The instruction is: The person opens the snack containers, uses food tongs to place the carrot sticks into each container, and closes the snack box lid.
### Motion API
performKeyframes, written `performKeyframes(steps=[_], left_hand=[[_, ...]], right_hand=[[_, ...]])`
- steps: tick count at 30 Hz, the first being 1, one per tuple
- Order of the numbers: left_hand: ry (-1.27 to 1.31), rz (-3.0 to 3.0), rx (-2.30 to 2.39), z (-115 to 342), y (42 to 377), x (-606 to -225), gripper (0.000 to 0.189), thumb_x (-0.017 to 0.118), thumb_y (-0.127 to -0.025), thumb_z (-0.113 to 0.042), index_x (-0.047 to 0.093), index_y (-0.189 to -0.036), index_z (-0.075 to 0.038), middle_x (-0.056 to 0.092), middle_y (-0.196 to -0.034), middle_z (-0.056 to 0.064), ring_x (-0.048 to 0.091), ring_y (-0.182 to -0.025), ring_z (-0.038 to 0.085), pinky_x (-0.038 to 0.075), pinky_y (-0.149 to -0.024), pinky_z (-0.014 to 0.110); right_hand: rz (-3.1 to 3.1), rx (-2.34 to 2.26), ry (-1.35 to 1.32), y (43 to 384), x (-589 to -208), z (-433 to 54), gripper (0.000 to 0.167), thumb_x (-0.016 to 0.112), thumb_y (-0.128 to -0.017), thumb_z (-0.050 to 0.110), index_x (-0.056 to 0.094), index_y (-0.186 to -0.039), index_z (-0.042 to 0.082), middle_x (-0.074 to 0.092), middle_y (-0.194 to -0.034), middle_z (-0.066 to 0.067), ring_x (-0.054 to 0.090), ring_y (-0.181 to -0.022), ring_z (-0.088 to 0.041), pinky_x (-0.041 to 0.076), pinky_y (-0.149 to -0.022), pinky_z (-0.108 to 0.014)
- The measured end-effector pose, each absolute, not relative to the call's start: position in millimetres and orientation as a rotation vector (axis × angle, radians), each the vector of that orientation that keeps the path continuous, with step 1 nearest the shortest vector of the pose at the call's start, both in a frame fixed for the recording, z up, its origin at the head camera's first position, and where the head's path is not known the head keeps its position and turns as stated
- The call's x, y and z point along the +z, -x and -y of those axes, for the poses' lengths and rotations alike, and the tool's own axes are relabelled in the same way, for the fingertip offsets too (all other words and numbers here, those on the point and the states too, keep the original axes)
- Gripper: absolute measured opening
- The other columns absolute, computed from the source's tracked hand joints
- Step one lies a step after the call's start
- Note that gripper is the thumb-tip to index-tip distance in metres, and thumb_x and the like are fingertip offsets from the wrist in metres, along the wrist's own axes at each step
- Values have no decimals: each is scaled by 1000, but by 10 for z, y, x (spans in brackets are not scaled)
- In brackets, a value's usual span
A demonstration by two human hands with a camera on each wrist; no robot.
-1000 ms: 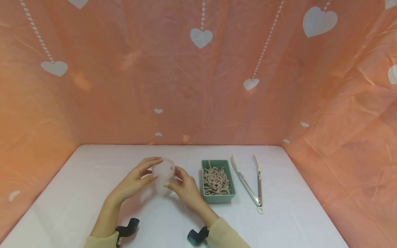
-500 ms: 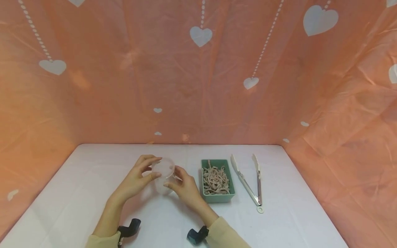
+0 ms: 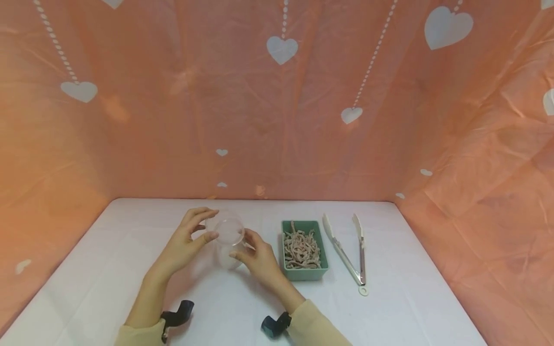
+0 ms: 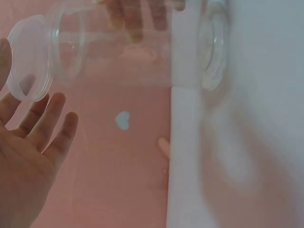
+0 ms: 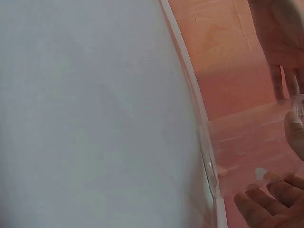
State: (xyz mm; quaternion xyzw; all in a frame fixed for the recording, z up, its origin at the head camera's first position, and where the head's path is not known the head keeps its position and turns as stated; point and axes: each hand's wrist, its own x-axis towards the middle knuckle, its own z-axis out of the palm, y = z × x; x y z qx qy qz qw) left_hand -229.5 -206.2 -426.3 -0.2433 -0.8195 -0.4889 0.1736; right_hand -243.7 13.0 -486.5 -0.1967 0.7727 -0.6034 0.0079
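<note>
A clear plastic jar (image 3: 226, 258) stands upright on the white table, its mouth uncovered. Fingers and thumb of my right hand (image 3: 261, 259) grip its side; through the clear wall the left wrist view shows some of these fingers. My left hand (image 3: 182, 245) pinches a round translucent lid (image 4: 29, 61) between thumb and fingers. The lid is apart from the jar's rim, with a narrow gap visible in the left wrist view. In the right wrist view the jar's wall (image 5: 247, 147) shows between both hands.
Right of the jar sits a green rectangular container (image 3: 305, 275) holding a heap of brownish, strip-like pieces (image 3: 301, 250). Farther right, metal tongs (image 3: 347, 259) with pale tips lie spread. An orange heart-patterned cloth (image 3: 303, 158) encloses the white table (image 3: 402, 298) at back and sides.
My left hand has lifted the lid off the jar, up and slightly to the left. My right hand keeps its grip on the jar, which stays in place.
</note>
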Motion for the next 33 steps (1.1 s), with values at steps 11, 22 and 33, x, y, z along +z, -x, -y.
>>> performKeyframes(steps=[11, 22, 33], left_hand=[[579, 2351, -1292, 2302, 2166, -4278, 49, 68, -97, 2, 56, -145, 1, 48, -146, 18, 43, -125, -2, 38, -99, 7], [500, 2582, -1079, 2794, 2014, -4320, 49, 69, -101, -10, 55, -146, 0, 49, -147, 18, 57, -119, 32, 50, -96, 35], [545, 2822, -1022, 3130, 2061, -4384, 51, 63, -105, -19, 49, -147, 7, 42, -150, 29, 49, -125, 60, 45, -95, 76]], right_hand=[[-2407, -1899, 582, 2435, -4898, -105, 64, 80, -92, 16, 51, -147, -1, 55, -150, -20, 53, -139, -37, 49, -109, -38], [-2399, -1899, 585, 2427, -4895, -80, 62, 80, -92, 16, 53, -146, 1, 56, -149, -20, 54, -138, -37, 50, -108, -37], [-2408, -1896, 589, 2432, -4838, -115, 63, 80, -92, 15, 52, -146, -1, 56, -149, -20, 53, -139, -37, 50, -109, -38]])
